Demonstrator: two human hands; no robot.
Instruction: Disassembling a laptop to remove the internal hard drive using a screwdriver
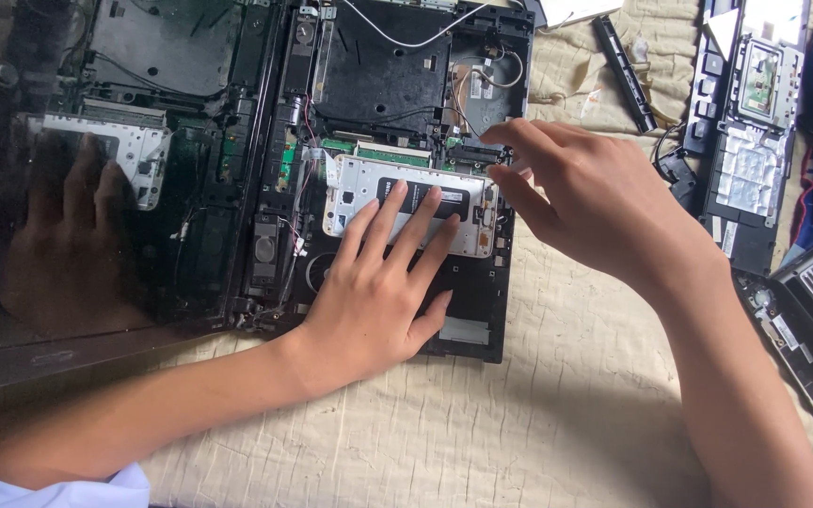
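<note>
My left hand [378, 292] lies flat and open on the opened laptop base [468, 334], palm down over its black lower part, grasping nothing. Its fingers [397, 221] stretch up onto the silver metal bracket [355, 183] that sits in the middle of the base, pressing on it rather than holding it. The bracket has a dark slot along its centre, partly under my fingertips.

My right hand [595, 202] comes in from the right of the bracket. Thumb and forefinger are pinched together at the bracket's upper right corner, by the edge of the base; whether something small is caught between them I cannot tell, as the tips cover that spot.

Just above the bracket a strip of green circuit board [392, 155] shows, and above that a white cable [406, 39] curves across the black casing. Left of the bracket, the glossy dark screen [68, 282] lies folded back and mirrors my hand.

The base rests on a cream cloth [538, 414]. Well to the right of the bracket lie a loose black strip [625, 73] and other dismantled laptop parts [750, 141].
</note>
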